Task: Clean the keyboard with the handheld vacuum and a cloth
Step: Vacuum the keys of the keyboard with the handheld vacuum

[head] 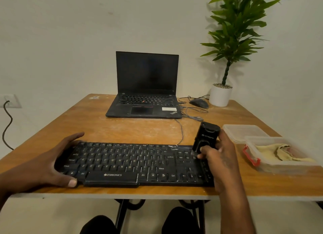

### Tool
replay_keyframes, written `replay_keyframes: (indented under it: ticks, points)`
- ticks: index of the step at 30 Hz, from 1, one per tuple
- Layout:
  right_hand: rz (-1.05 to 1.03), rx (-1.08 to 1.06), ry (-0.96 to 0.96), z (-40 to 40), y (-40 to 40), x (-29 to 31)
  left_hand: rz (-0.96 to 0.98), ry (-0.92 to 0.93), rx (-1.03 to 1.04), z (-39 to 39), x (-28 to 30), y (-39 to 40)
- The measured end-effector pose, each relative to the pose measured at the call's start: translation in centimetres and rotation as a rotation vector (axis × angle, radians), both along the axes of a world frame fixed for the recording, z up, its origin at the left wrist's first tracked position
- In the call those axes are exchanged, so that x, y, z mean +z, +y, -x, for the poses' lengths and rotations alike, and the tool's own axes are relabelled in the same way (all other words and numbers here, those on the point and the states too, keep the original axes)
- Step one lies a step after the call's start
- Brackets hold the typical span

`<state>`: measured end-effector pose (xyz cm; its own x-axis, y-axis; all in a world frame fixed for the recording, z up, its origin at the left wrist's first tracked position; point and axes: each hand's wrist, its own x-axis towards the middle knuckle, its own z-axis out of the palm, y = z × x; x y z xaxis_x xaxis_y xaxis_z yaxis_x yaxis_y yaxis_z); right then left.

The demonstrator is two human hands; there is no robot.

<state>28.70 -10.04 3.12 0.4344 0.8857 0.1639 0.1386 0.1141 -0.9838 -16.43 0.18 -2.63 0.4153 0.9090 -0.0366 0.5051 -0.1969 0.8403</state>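
Left hand cups the keyboard at its left end, fingers spread. The keyboard's long axis runs left-right along the counter front. Right hand grips handheld vacuum, nozzle down on the keyboard's right end; cloth in a tub right of the keyboard.

Soft, even indoor light, moderately bright and warm. The plant throws a faint shadow on the wall toward nine o'clock. The dark laptop screen shows no glare. Wide-angle bending curves the surface edges. The plastic box at three o'clock looks blurred.
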Motion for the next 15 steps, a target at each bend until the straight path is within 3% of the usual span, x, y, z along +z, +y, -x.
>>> replay_keyframes:
  ticks: [9,15]
  points:
    - [0.003,0.178,-0.087,5.1,1.3,-0.3,0.023,0.020,0.001,0.1,0.2,0.3]
    - [0.042,0.056,-0.041,1.7,0.6,0.2,0.020,0.009,-0.004,0.3,0.0,0.3]
